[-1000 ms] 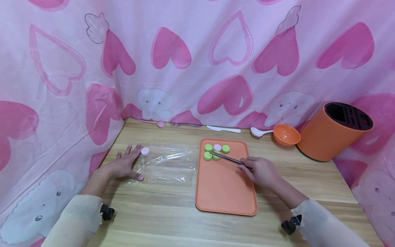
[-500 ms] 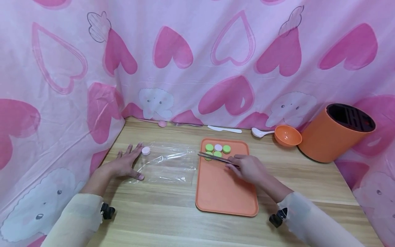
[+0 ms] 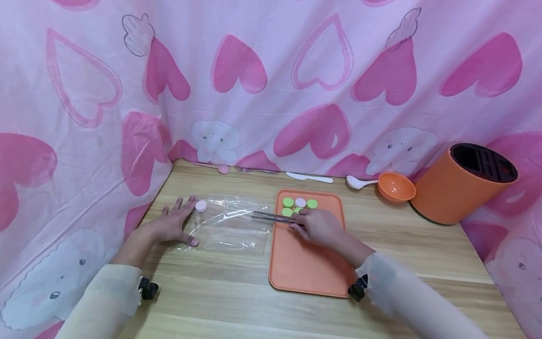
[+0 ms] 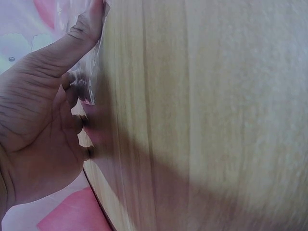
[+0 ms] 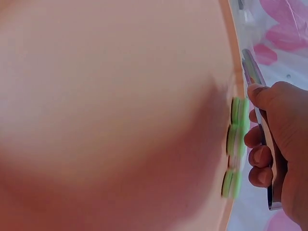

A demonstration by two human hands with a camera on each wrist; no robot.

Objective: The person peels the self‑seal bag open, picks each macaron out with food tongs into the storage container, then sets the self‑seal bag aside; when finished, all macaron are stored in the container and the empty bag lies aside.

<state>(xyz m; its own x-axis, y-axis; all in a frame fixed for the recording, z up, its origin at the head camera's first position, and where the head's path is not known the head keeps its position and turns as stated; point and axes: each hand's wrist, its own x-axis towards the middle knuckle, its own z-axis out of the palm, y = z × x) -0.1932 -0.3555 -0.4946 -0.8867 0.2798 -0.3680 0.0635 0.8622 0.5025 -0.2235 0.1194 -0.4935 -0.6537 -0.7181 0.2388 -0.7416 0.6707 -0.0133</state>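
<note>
My left hand (image 3: 169,226) lies with spread fingers on the left end of a clear plastic bag (image 3: 230,230). A pale pink macaron (image 3: 201,206) sits by its index fingertip; whether inside or on the bag I cannot tell. My right hand (image 3: 319,228) grips metal tongs (image 3: 271,217) above the orange tray (image 3: 309,273). The tong tips point left over the bag's right part, with nothing visible between them. Several green macarons (image 3: 288,202) and one pale pink macaron (image 3: 300,203) stand at the tray's far end, partly hidden by the right hand. The right wrist view shows the tongs (image 5: 252,67) inside curled fingers.
Along the back lie a pink spoon (image 3: 223,169), a fork (image 3: 258,170), a white knife (image 3: 309,178) and a white spoon (image 3: 357,182) touching an orange bowl (image 3: 396,187). An orange utensil holder (image 3: 461,183) stands at the right. A heart-patterned curtain (image 3: 237,108) bounds the table.
My right hand has moved left with the tongs, whose tips passed from above the macarons to over the bag. The left hand stays in place. The macarons look unmoved.
</note>
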